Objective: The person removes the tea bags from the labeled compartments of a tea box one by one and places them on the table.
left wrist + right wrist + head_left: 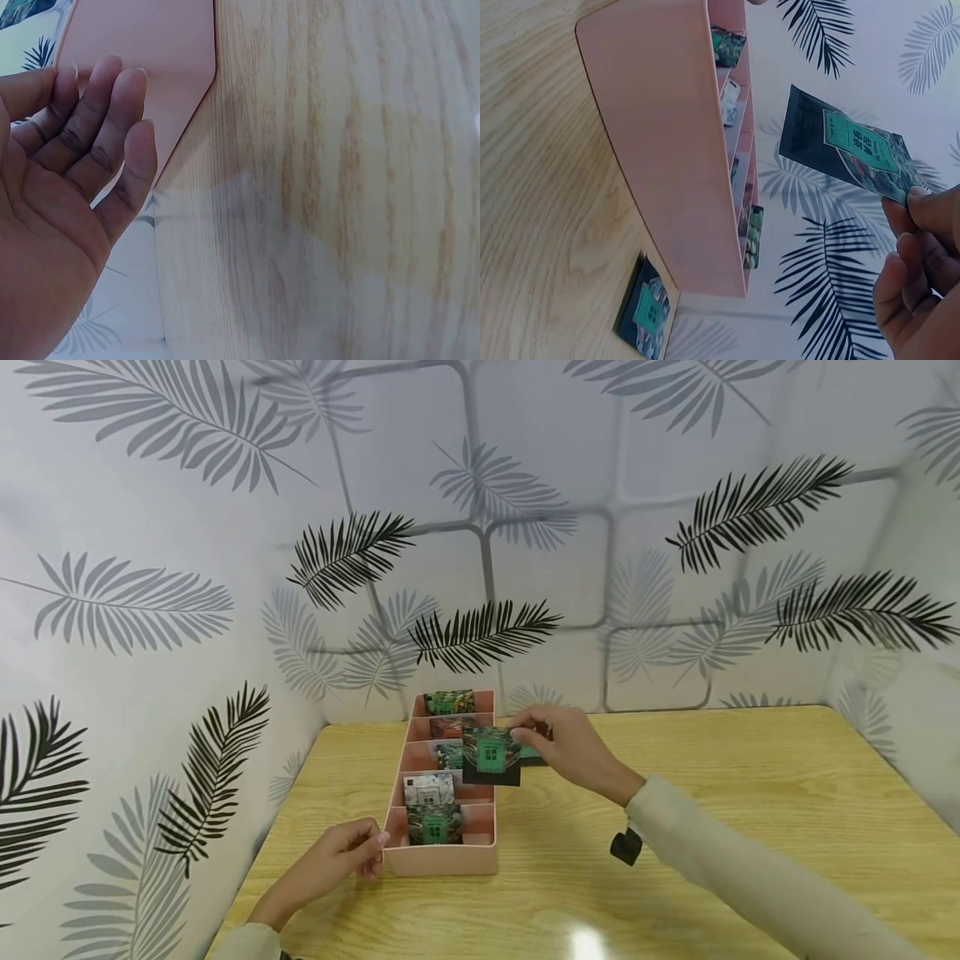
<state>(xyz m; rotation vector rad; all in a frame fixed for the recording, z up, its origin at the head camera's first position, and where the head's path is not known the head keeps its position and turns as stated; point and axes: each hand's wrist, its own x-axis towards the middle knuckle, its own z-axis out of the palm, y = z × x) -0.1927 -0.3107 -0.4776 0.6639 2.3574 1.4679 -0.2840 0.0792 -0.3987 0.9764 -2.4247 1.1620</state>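
My right hand [573, 752] pinches a black and green tea sachet [491, 756] by one corner, between thumb and forefinger. The sachet hangs over the right side of a pink divided box [442, 860]. In the right wrist view its green label [862, 142] faces the camera. At the near left corner of the box, my left hand [341, 856] grips the rim with thumb and forefinger. The left wrist view shows its other fingers [135, 150] loosely bent beside the pink wall. A matching sachet [435, 827] stands in the nearest compartment, a white one [429, 792] just behind it.
Farther compartments hold a green sachet [448, 756], a reddish one [450, 727] and a yellow-green one [450, 702]. Another black and green sachet [646, 315] lies on the wooden table [720, 802] right of the box. A leaf-patterned wall [547, 568] rises behind the table.
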